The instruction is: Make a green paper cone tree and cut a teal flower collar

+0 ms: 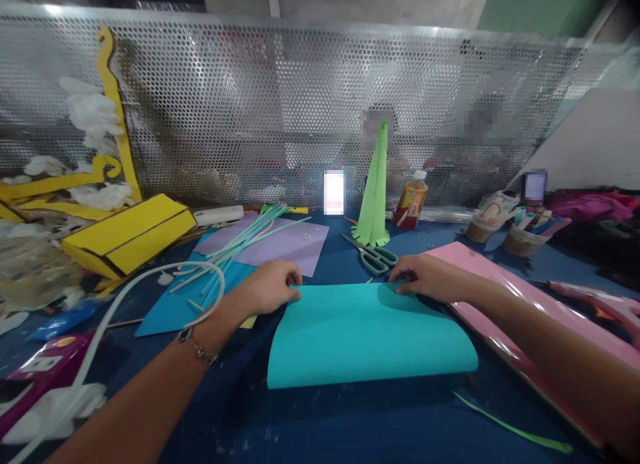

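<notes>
Work surface: dark blue cloth (320,427), scuffed with pale flecks. Turquoise card sheet (370,337) lies centre front, bowed upward, near the person. Left hand (270,287) and right hand (430,277) well apart, fingers curled over the sheet's far edge; whether either is pinching, cannot tell. Beaded bracelet (196,347) on left wrist.

Left of the hands: lilac paper sheet (285,244), bundle of pale green plastic straws (240,247), yellow card box (127,234), white flexible tube (165,281). Right hand nearest green-handled metal scissors (373,257), beside a fringed green paper cone (374,197), upright. Glossy pink sheet (500,284) lies along the right. Two woven pots of pens (525,243) stand beyond it. Behind everything, a perforated metal panel (300,97) closes the table's far side; concrete wall above.
</notes>
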`<state>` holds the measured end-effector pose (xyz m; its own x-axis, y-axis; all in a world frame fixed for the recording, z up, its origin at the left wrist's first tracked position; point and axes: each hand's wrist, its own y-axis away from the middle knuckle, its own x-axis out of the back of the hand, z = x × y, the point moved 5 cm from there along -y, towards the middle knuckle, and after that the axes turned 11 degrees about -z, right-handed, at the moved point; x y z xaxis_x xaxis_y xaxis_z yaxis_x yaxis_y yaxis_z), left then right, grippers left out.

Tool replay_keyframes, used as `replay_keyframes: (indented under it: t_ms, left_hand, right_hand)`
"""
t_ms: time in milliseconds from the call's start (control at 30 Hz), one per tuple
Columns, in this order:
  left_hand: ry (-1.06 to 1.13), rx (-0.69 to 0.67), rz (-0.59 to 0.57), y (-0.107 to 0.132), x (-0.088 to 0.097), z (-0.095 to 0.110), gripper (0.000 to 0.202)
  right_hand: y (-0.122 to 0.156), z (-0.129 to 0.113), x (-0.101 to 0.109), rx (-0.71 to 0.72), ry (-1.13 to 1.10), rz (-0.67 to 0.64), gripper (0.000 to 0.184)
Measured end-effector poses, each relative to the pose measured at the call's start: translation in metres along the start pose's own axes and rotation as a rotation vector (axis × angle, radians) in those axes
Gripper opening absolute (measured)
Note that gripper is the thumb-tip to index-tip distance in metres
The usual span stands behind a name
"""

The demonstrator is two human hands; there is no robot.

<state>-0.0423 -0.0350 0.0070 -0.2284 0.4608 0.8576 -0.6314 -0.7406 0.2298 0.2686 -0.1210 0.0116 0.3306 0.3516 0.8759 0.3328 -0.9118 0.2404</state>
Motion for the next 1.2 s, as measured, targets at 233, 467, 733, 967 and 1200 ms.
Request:
replay_keyframes:
  t_ms: [233,467,733,967,1200]
  left_hand:
    - [-0.098,-0.026,-0.015,0.007,-0.001,0.010,0.023]
    - [-0.229,-0.213,-0.207,0.012,-0.011,0.042,0.042]
    - [-0.354,-0.181,-0.286,0.004,-0.018,0.066,0.054]
    - [-0.430,-0.099,-0.298,0.007,-0.024,0.074,0.074]
    - [-0.383,-0.114,-0.281,0.015,-0.027,0.068,0.082]
  right_hand:
    - [0.001,-0.008,-0.001,0.008,0.056,-0.007,0.022]
    - [0.003,-0.034,-0.003,0.110,0.150,-0.104,0.026]
    - [-0.007,-0.063,-0.006,0.038,0.390,-0.191,0.014]
    - [-0.025,-0.102,-0.027,0.084,0.458,-0.130,0.017]
    - [-0.010,-0.118,-0.038,0.195,0.390,-0.179,0.015]
